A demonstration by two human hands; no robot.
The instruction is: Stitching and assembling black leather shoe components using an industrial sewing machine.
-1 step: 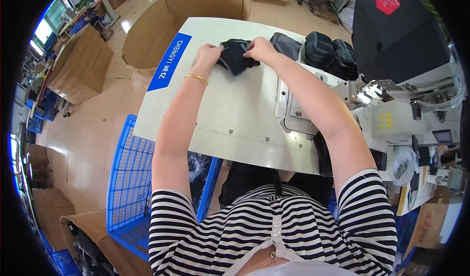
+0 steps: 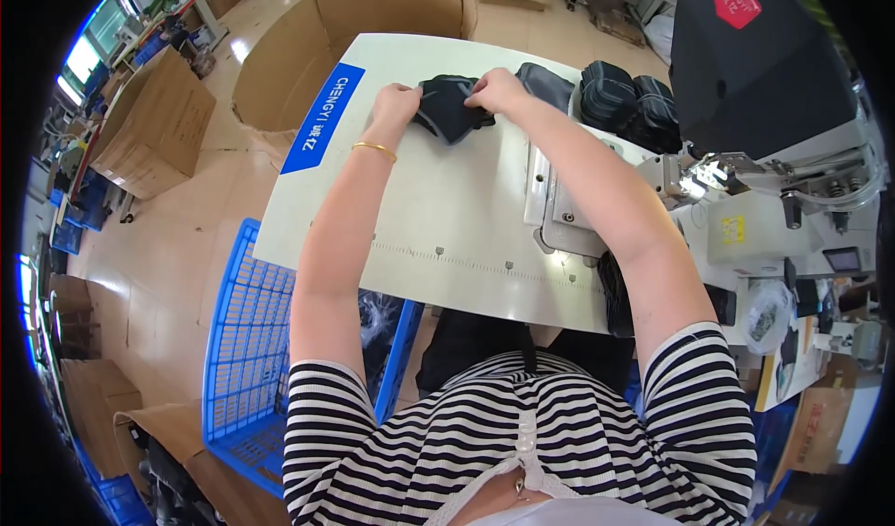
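Both my hands are at a small black fabric piece (image 2: 449, 116) with grey edging, near the far edge of the white table (image 2: 438, 200). My left hand (image 2: 398, 106) pinches its left edge, fingers closed. On its upper right, my right hand (image 2: 497, 93) grips the cloth between thumb and fingers. The piece hangs in a pointed shape toward me, and I cannot tell how its layers are folded. Just beyond my right hand lies another dark grey fabric piece (image 2: 544, 88). Beneath my right forearm is the metal plate of a sewing machine (image 2: 571, 218).
Stacks of black fabric pieces (image 2: 608, 95) stand at the table's far right, beside the dark machine head (image 2: 764, 60). A blue plastic basket (image 2: 244, 330) is at the table's near left. Beyond the table sits a large open cardboard box (image 2: 392, 8).
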